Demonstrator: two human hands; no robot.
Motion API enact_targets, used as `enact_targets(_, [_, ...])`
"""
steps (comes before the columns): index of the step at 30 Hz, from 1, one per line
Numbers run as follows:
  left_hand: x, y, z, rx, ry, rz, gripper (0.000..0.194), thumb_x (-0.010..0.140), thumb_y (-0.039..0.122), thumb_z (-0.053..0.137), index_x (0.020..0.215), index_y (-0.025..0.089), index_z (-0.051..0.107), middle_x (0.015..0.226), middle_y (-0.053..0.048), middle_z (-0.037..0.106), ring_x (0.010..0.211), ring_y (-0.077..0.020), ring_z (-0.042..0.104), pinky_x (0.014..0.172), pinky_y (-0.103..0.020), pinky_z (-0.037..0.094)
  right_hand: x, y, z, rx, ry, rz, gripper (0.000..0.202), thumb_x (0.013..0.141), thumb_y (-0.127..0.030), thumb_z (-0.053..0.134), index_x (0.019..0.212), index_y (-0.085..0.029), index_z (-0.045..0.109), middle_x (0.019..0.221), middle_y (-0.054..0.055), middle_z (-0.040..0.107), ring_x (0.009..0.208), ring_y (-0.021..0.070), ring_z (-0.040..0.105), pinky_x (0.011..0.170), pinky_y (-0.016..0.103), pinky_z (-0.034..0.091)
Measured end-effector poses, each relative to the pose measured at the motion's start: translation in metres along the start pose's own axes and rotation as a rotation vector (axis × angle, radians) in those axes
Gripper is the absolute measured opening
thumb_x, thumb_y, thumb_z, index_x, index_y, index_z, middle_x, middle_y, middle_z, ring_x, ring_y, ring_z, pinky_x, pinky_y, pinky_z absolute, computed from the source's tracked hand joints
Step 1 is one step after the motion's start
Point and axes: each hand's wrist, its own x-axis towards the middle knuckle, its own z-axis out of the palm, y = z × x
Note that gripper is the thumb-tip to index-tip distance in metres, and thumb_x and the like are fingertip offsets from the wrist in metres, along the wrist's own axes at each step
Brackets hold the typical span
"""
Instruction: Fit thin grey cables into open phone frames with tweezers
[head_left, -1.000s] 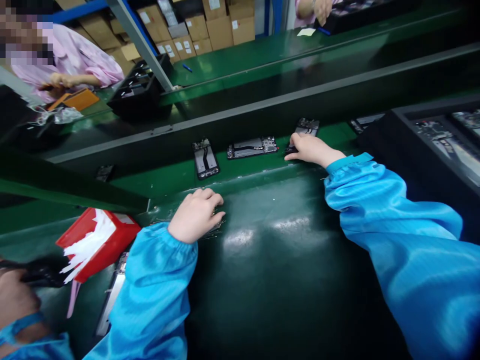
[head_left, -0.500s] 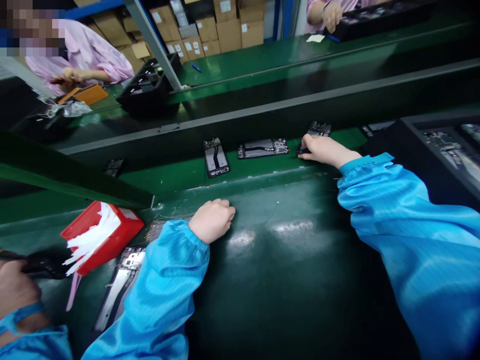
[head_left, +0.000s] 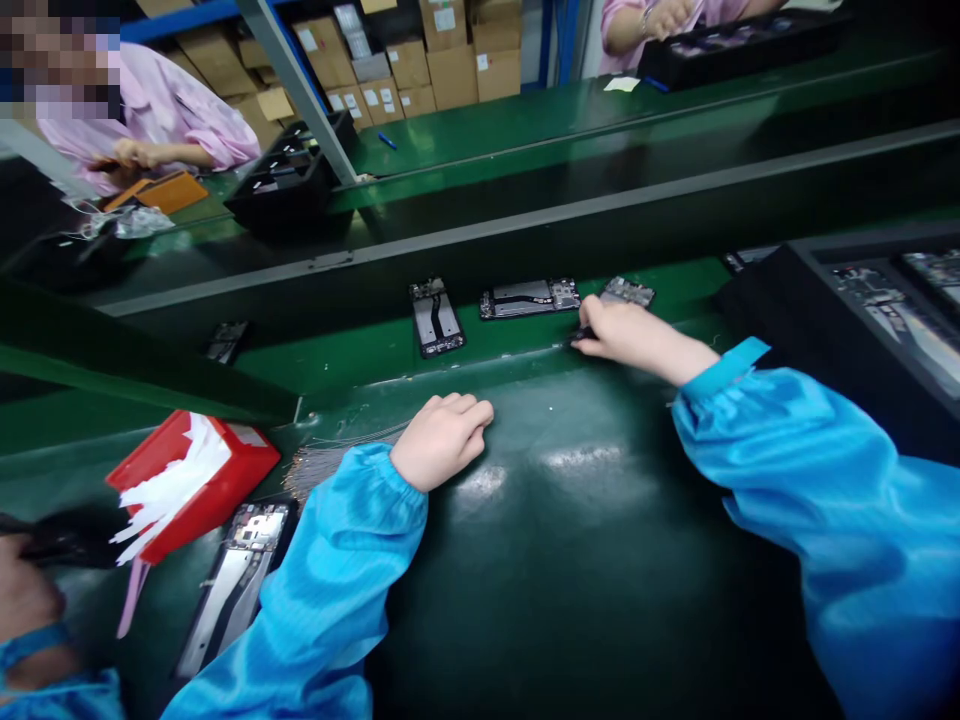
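Observation:
My right hand (head_left: 619, 328) is closed round the near end of an opened phone (head_left: 630, 291) in the green channel beyond the work surface; the phone's circuit end shows past the fingers. To its left another opened phone (head_left: 529, 297) lies lengthwise, its dark flex cable exposed. A further opened phone (head_left: 437, 320) lies crosswise beside that one. My left hand (head_left: 444, 440) rests over the green worktop with its fingers curled in; what they may hold is hidden. Next to that wrist lies a bundle of thin wires (head_left: 319, 465). One more opened phone (head_left: 236, 580) is partly under my left sleeve.
A red box (head_left: 247, 462) of white strips stands at the left, beside a pink strip (head_left: 133, 600). A co-worker's hand (head_left: 30, 595) is at the left edge. The black tray (head_left: 817, 300) with phones is at right. A green post (head_left: 150, 355) crosses the left side.
My right hand has drawn the phone towards me and a little left. My left hand has shifted slightly right, still curled. The view has also moved slightly.

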Motion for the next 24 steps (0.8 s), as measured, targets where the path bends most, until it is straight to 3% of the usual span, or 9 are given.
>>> enact_targets(4, [0.003,0.002,0.004,-0.09,0.07,-0.014,0.01,0.082,0.017,0.037,0.081,0.02,0.047,0.078,0.0,0.053,0.074,-0.0151,0.048,0.067,-0.027,0.036,-0.035,-0.073,-0.002,0.029,0.025,-0.025,0.027,0.075,-0.026,0.057,0.094,-0.01,0.047,0.076,0.014,0.061,0.07,0.0274,0.059,0.056,0.033,0.04])
enact_targets(8, [0.004,0.003,0.007,-0.171,0.156,-0.057,0.009,0.081,0.015,0.038,0.078,0.019,0.046,0.075,0.0,0.051,0.073,-0.0145,0.047,0.068,-0.026,0.037,-0.063,-0.115,0.005,0.271,0.072,-0.309,0.029,0.073,-0.041,0.059,0.085,-0.017,0.05,0.08,0.012,0.059,0.074,0.0269,0.056,0.063,0.037,0.044])
enact_targets(10, [0.003,0.005,0.01,-0.212,0.192,-0.071,0.008,0.079,0.013,0.04,0.077,0.018,0.046,0.074,0.0,0.05,0.072,-0.0145,0.047,0.068,-0.026,0.038,-0.072,-0.12,0.01,0.31,0.07,-0.398,0.034,0.067,-0.048,0.065,0.083,-0.021,0.051,0.084,0.009,0.059,0.077,0.0264,0.056,0.066,0.037,0.046])
enact_targets(13, [0.002,0.009,0.017,-0.285,0.23,-0.057,0.01,0.078,0.011,0.042,0.081,0.018,0.049,0.075,0.0,0.051,0.073,-0.0141,0.048,0.069,-0.026,0.04,-0.081,-0.119,0.015,0.321,0.071,-0.395,0.036,0.067,-0.049,0.064,0.085,-0.021,0.052,0.084,0.009,0.059,0.076,0.0263,0.056,0.066,0.038,0.046])
enact_targets(20, [0.001,0.015,0.032,-0.385,0.276,-0.023,0.009,0.083,0.015,0.046,0.082,0.018,0.054,0.078,-0.001,0.056,0.076,-0.0133,0.052,0.071,-0.024,0.042,-0.085,-0.118,0.024,0.355,0.102,-0.229,0.031,0.072,-0.042,0.061,0.089,-0.017,0.051,0.077,0.008,0.057,0.07,0.0247,0.056,0.058,0.035,0.041])
enact_targets(24, [-0.003,0.021,0.036,-0.367,0.289,-0.014,0.011,0.083,0.017,0.046,0.078,0.018,0.055,0.077,-0.002,0.055,0.076,-0.0141,0.051,0.071,-0.025,0.042,-0.079,-0.108,0.017,0.666,0.224,-0.109,0.012,0.078,-0.027,0.055,0.08,-0.018,0.048,0.08,0.006,0.052,0.075,0.0197,0.052,0.064,0.031,0.042])
